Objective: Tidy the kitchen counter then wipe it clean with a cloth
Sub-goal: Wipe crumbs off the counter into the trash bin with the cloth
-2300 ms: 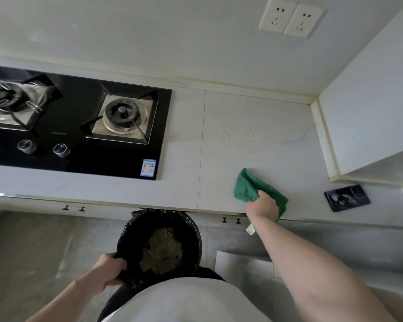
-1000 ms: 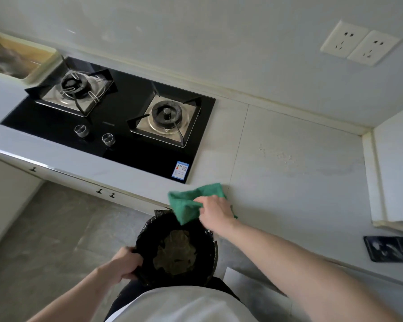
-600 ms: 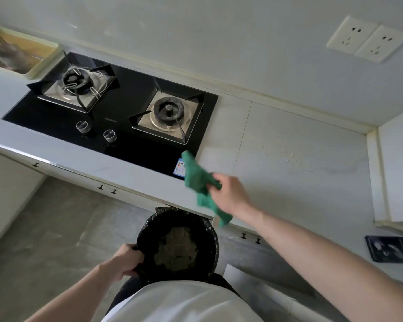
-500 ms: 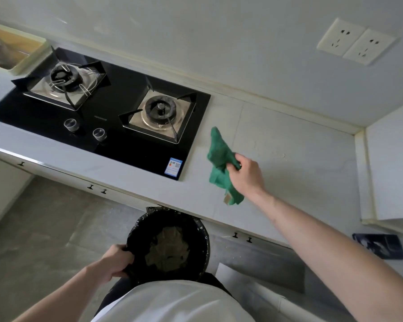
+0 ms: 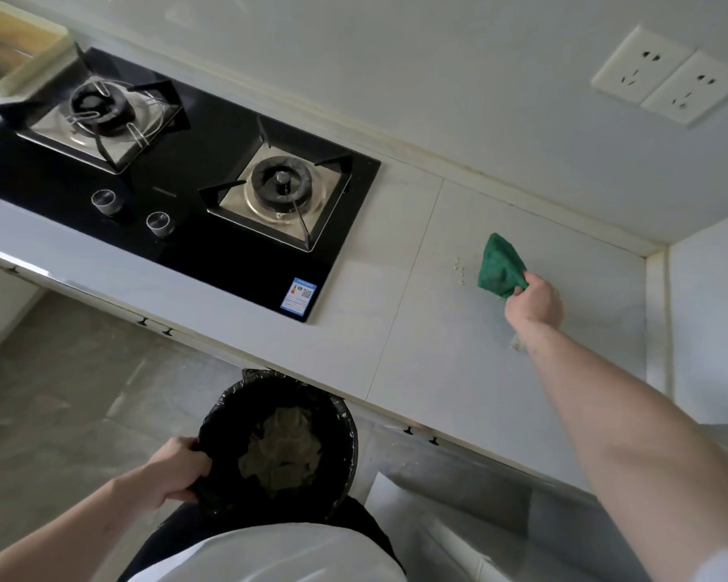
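Worktop (image 5: 438, 329) is the biggest thing in view, pale and running from the black hob (image 5: 211, 228) on the left to the corner on the right, and the change on it is plain: a second ago the right hand (image 5: 533, 302) was at the front edge beside the bin, then it lifted the cloth (image 5: 500, 266) clear, and now it has reached back towards the wall, well to the right of the hob. I judge that one sweep of dirt into the bin is over and a new one is starting further back. The bin (image 5: 278, 445), lined in black with crumpled waste inside, stays tucked under the front edge, held at its rim by the left hand (image 5: 175, 470) much as before, so it is still placed to catch what gets pushed off. As for the grip, the right hand's fingers are curled round the lower end of the bunched green cloth, whose upper end fans out over the surface; whether it presses down yet I cannot tell. The left hand's fingers are folded over the bin's rim and liner. Just left of the cloth lies a small scatter of crumbs (image 5: 460, 270), apart from it, which looks like the next thing to be wiped away.
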Demonstrator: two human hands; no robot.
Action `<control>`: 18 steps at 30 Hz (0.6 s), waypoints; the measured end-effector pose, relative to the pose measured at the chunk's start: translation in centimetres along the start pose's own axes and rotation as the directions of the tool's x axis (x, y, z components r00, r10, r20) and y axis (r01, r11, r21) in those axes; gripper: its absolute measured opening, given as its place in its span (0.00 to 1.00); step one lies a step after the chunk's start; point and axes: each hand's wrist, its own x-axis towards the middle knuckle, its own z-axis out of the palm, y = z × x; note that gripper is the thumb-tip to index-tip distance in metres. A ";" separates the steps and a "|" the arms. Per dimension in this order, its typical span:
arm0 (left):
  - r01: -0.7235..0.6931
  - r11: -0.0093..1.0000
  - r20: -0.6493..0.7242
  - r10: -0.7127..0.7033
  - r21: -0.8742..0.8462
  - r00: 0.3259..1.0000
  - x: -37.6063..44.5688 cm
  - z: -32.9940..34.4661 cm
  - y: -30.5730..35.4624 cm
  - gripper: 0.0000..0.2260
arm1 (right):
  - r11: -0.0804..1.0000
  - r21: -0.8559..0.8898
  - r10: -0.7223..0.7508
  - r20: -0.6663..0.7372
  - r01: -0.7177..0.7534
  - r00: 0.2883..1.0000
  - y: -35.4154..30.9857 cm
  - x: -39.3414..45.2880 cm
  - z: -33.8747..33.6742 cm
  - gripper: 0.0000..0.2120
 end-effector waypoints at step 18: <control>0.021 0.999 -0.003 -0.021 -0.035 1.000 -0.1 -0.3 0.1 0.13 | 0.966 -0.113 -0.194 0.287 0.234 0.938 -1.8 -1.4 5.8 0.20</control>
